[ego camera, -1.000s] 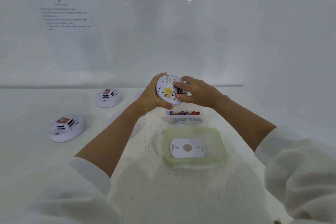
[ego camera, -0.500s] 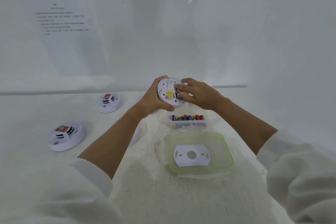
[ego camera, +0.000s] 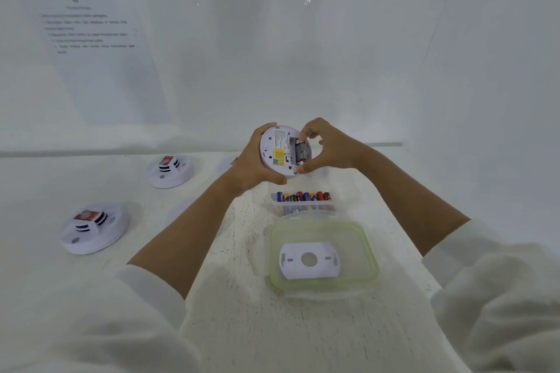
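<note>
My left hand (ego camera: pixel 253 162) grips a round white smoke detector (ego camera: pixel 280 150) by its rim, above the table, its back side with a yellow sticker turned toward me. My right hand (ego camera: pixel 328 147) reaches over the detector's right edge, with fingertips at the top and thumb at the bottom of the open grey battery compartment (ego camera: pixel 300 152). Whether a battery sits in the compartment I cannot tell. Below the hands stands a clear box of several batteries (ego camera: pixel 304 198). A white mounting plate (ego camera: pixel 309 260) lies inside a green-rimmed lid (ego camera: pixel 371 251) nearer to me.
Two more white smoke detectors lie on the white table at the left, one nearer (ego camera: pixel 94 227) and one farther back (ego camera: pixel 169 169). A further round white shape (ego camera: pixel 227 162) shows behind my left wrist. White walls with taped paper sheets (ego camera: pixel 97 48) enclose the table.
My right hand has lifted from lying flat over the detector's back to touching it with fingertips and thumb, and the grey battery compartment now shows. The detector stays held in my left hand.
</note>
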`<state>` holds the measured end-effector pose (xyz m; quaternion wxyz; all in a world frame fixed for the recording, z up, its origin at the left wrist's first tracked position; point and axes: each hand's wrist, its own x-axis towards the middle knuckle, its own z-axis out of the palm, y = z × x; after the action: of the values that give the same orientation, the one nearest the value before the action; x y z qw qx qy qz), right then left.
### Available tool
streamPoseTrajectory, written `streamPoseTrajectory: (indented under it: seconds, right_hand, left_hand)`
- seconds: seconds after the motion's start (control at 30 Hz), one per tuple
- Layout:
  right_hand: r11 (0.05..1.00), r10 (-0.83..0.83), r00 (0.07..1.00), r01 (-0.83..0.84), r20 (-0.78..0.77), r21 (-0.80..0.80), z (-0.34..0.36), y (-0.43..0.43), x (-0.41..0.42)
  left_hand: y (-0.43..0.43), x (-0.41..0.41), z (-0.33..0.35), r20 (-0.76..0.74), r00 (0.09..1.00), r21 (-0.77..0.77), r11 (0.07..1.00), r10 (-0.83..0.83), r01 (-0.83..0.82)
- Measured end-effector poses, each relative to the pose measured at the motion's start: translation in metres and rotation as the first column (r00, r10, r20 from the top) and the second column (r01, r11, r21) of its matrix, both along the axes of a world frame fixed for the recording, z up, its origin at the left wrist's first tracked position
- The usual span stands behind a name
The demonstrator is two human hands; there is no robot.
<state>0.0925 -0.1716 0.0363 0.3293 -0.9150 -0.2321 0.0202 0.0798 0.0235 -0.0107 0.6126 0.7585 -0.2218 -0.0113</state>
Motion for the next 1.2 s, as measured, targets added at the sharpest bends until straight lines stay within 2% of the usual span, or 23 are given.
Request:
streamPoseTrajectory:
  seconds: [0.07,0.13,0.2,0.27,0.33,0.4,0.47,0.53,0.6,0.63,0.87,1.03,1.13,1.2]
  right_hand:
    - [0.997,-0.053,0.997,0.050,-0.056,-0.057,0.004,-0.013,0.000]
    - [0.942,-0.096,0.990,0.058,-0.100,-0.330,0.006,-0.022,-0.001]
    - [0.810,-0.123,0.984,0.027,-0.125,-0.585,0.000,-0.024,-0.004]
    - [0.750,-0.129,0.981,0.001,-0.146,-0.661,-0.011,-0.021,-0.004]
    - [0.749,-0.125,0.980,-0.009,-0.155,-0.662,-0.017,-0.018,-0.006]
    - [0.764,-0.121,0.979,-0.015,-0.165,-0.645,-0.017,-0.018,-0.009]
    - [0.826,-0.108,0.990,0.042,-0.086,-0.562,-0.013,-0.019,-0.011]
    - [0.939,-0.150,0.987,0.161,0.058,-0.304,-0.007,-0.017,-0.013]
    - [0.975,-0.216,0.968,0.221,0.129,-0.024,-0.003,-0.009,-0.016]
    - [0.975,-0.220,0.965,0.217,0.143,0.037,-0.003,-0.003,-0.017]
    - [0.972,-0.233,0.935,0.227,0.269,0.055,-0.013,0.022,-0.019]
    - [0.967,-0.253,0.939,0.237,0.234,0.096,-0.009,0.023,-0.015]
    - [0.956,-0.267,0.945,0.235,0.188,0.178,-0.009,0.023,-0.013]
    - [0.953,-0.258,0.941,0.212,0.220,0.215,-0.007,0.022,-0.015]
  left_hand:
    - [0.001,0.000,0.000,0.012,1.000,0.007,1.000,0.007,-0.007]
    - [0.002,0.000,0.000,0.021,1.000,0.017,1.000,0.015,-0.015]
    - [0.000,-0.001,0.000,0.026,1.000,0.017,1.000,0.014,-0.014]
    - [-0.003,-0.002,0.000,0.026,1.000,0.013,1.000,0.010,-0.011]
    - [-0.005,-0.004,-0.001,0.019,1.000,0.015,1.000,0.013,-0.014]
    - [-0.005,-0.005,-0.002,0.012,1.000,0.019,1.000,0.017,-0.017]
    - [-0.005,-0.006,-0.003,0.009,1.000,0.022,1.000,0.021,-0.021]
    - [-0.005,-0.007,-0.004,0.006,1.000,0.019,0.999,0.026,-0.027]
    - [-0.007,-0.009,-0.003,0.009,0.999,0.008,0.999,0.031,-0.031]
    - [-0.008,-0.011,-0.002,0.012,1.000,0.000,1.000,0.029,-0.029]
    - [-0.018,-0.019,0.005,0.021,0.999,-0.046,0.998,0.039,-0.038]
    - [-0.020,-0.019,0.003,0.025,0.998,-0.038,0.998,0.059,-0.058]
    - [-0.018,-0.018,0.002,0.023,0.998,-0.051,0.997,0.060,-0.058]
    - [-0.014,-0.018,0.003,0.040,0.997,-0.065,0.996,0.070,-0.068]
